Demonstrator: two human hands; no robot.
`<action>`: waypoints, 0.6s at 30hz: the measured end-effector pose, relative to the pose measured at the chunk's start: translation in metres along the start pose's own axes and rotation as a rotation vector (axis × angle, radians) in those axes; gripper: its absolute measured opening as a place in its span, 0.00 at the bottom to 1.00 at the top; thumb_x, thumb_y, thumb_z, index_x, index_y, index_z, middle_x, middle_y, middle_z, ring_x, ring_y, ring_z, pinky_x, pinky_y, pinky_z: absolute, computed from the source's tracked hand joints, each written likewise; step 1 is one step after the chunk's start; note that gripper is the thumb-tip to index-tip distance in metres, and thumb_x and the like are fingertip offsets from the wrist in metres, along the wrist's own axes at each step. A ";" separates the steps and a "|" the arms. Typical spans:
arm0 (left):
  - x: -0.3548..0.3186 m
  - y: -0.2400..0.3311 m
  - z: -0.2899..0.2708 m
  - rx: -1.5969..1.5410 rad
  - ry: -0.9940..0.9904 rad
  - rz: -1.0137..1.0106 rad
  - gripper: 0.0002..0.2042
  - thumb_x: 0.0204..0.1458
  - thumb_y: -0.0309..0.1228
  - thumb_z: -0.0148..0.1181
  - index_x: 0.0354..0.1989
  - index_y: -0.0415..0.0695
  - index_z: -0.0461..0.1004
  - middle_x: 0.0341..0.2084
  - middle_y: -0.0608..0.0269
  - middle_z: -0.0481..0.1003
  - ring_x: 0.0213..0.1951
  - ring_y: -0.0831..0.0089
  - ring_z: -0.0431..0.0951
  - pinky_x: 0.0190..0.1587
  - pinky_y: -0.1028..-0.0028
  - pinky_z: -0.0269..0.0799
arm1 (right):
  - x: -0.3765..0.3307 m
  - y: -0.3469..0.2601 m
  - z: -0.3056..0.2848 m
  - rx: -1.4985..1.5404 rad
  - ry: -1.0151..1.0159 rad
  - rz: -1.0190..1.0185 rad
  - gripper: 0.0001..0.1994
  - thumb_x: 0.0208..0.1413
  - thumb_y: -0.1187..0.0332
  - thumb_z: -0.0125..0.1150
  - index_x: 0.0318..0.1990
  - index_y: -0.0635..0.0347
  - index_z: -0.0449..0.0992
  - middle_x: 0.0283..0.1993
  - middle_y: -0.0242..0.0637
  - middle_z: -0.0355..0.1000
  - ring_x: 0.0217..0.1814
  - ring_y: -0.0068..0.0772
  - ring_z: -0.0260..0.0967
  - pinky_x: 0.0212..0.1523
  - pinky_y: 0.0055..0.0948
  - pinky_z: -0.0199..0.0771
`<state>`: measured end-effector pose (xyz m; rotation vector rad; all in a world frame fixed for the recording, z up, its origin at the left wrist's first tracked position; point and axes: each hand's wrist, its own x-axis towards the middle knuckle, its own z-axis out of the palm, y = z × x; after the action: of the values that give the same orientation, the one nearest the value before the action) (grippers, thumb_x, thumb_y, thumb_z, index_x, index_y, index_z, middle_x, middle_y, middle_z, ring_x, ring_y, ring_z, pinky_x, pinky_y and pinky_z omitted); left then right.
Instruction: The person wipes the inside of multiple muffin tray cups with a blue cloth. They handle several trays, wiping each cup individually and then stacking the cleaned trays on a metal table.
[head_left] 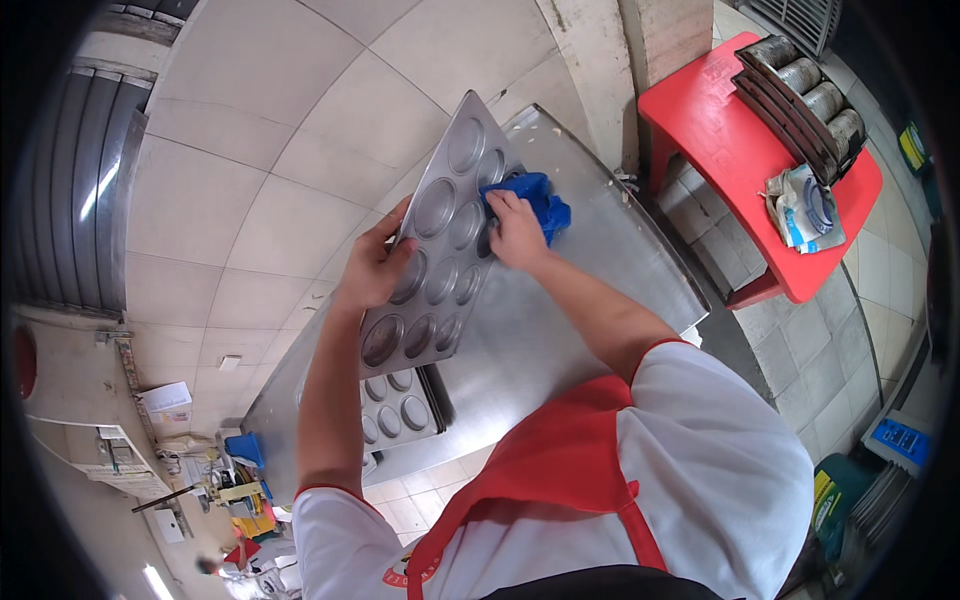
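Note:
A grey metal baking tray [440,200] with several round cups is held tilted above a steel table [600,250]. My left hand [375,262] grips its left edge, thumb on the cup side. My right hand [518,230] presses a crumpled blue cloth [538,198] against the cups near the tray's right edge. More trays of the same kind [400,410] lie stacked flat on the table below the held one.
A red plastic table [740,150] stands to the right with a dark rack of round tins [805,85] and a crumpled packet [805,210]. Tiled wall lies behind the steel table. Cluttered shelves are at lower left, coloured bins at lower right.

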<state>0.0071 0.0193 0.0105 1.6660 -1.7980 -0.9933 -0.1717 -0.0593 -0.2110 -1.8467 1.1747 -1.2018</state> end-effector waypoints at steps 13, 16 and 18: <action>0.010 -0.022 -0.023 -0.068 -0.018 0.027 0.30 0.63 0.18 0.56 0.75 0.40 0.60 0.61 0.64 0.73 0.57 0.80 0.72 0.60 0.79 0.66 | 0.024 -0.016 0.008 0.019 0.005 -0.013 0.38 0.49 0.74 0.62 0.72 0.61 0.61 0.77 0.45 0.56 0.70 0.55 0.61 0.67 0.50 0.64; 0.006 -0.017 -0.014 -0.097 -0.039 0.046 0.30 0.63 0.18 0.56 0.75 0.39 0.60 0.62 0.63 0.73 0.57 0.80 0.72 0.59 0.78 0.67 | 0.040 -0.018 0.007 -0.089 0.099 0.008 0.39 0.49 0.73 0.64 0.72 0.61 0.61 0.77 0.44 0.56 0.70 0.53 0.60 0.67 0.51 0.64; 0.005 -0.012 -0.012 -0.116 -0.052 0.028 0.30 0.63 0.18 0.56 0.75 0.38 0.60 0.63 0.62 0.72 0.58 0.80 0.72 0.59 0.78 0.67 | 0.045 -0.016 0.007 -0.228 0.099 0.101 0.38 0.49 0.72 0.65 0.70 0.64 0.62 0.76 0.48 0.56 0.69 0.56 0.62 0.66 0.51 0.65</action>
<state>0.0228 0.0125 0.0077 1.5540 -1.7568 -1.1165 -0.1513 -0.0940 -0.1843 -1.8831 1.4957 -1.1538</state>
